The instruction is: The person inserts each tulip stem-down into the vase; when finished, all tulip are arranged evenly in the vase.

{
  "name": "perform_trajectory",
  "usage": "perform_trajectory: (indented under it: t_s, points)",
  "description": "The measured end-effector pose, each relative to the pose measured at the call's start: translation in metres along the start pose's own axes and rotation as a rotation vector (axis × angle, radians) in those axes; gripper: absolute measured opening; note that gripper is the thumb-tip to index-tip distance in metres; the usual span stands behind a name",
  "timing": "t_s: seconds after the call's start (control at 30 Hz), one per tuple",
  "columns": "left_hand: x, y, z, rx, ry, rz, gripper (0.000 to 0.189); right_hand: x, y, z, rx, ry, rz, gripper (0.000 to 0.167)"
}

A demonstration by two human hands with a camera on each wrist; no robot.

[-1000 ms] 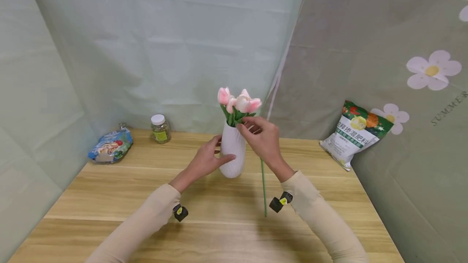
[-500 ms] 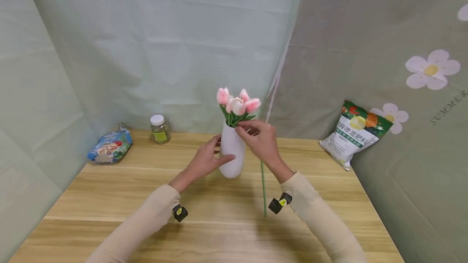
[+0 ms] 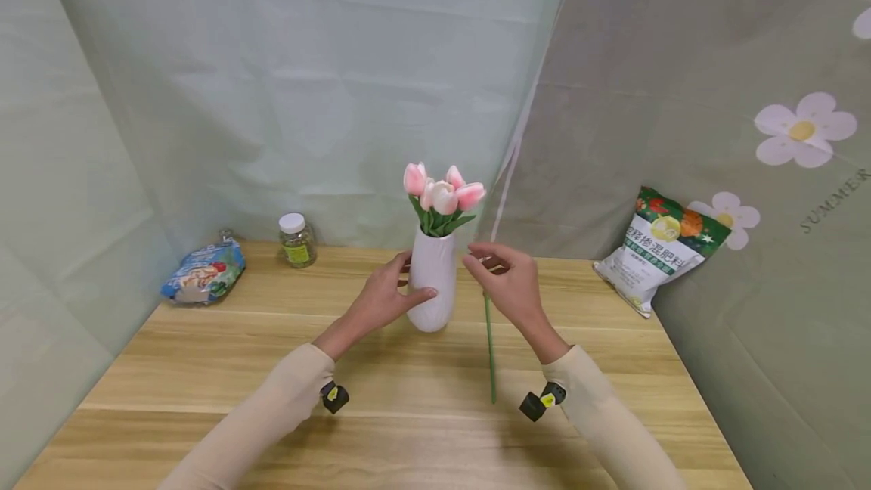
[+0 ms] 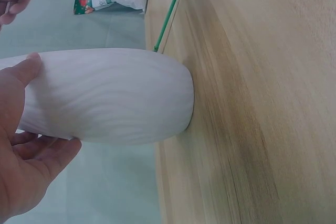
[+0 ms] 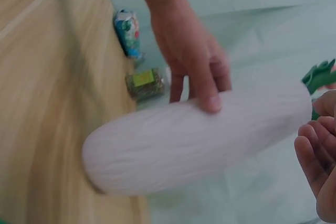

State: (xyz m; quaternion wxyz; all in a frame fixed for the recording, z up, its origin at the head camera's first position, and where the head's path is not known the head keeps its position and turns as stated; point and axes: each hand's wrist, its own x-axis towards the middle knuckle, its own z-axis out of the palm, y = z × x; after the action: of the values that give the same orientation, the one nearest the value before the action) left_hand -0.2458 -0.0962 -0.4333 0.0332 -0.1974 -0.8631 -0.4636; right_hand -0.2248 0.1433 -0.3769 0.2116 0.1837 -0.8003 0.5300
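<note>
A white, ridged vase [image 3: 432,282] stands upright on the table, with several pink and white tulips [image 3: 445,198] and their green leaves in its mouth. My left hand [image 3: 381,295] grips the vase from the left, thumb across its front and fingers behind. Just right of the rim, my right hand [image 3: 506,278] hovers apart from the vase, fingers loosely bent and nothing seen between them. Below that hand a thin green stem [image 3: 490,354] lies on the wood; its far end meets the hand's outline in the head view. In the left wrist view the stem [image 4: 170,11] shows beyond the vase.
At the back left are a blue printed packet [image 3: 206,272] and a white-lidded jar [image 3: 297,240]. A white and green bag [image 3: 656,252] leans against the right wall cloth. Hanging cloth [image 3: 306,97] closes off the back of the wooden table [image 3: 408,429].
My right hand has left the leaves at the vase's rim and moved right. Earlier the tulip heads shifted slightly and now stay put. The left hand keeps its hold on the vase.
</note>
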Motion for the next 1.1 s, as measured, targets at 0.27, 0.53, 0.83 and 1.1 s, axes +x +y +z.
perform_trajectory:
  t_s: [0.27,0.53,0.83,1.1]
  points:
    - [0.0,0.001,0.001,0.008,0.005,0.005,0.087,-0.017,0.029,-0.01,0.008,0.016,0.081,0.022]
    - [0.0,-0.001,0.001,0.008,0.007,0.01,0.087,-0.031,0.057,-0.017,-0.035,-0.019,0.15,0.019]
    - [0.001,-0.001,0.001,0.007,0.012,0.009,0.086,-0.046,0.088,-0.018,-0.106,-0.059,0.218,0.027]
    - [0.0,-0.001,0.001,0.01,0.002,-0.006,0.087,-0.053,0.107,-0.014,-0.14,-0.065,0.306,0.023]
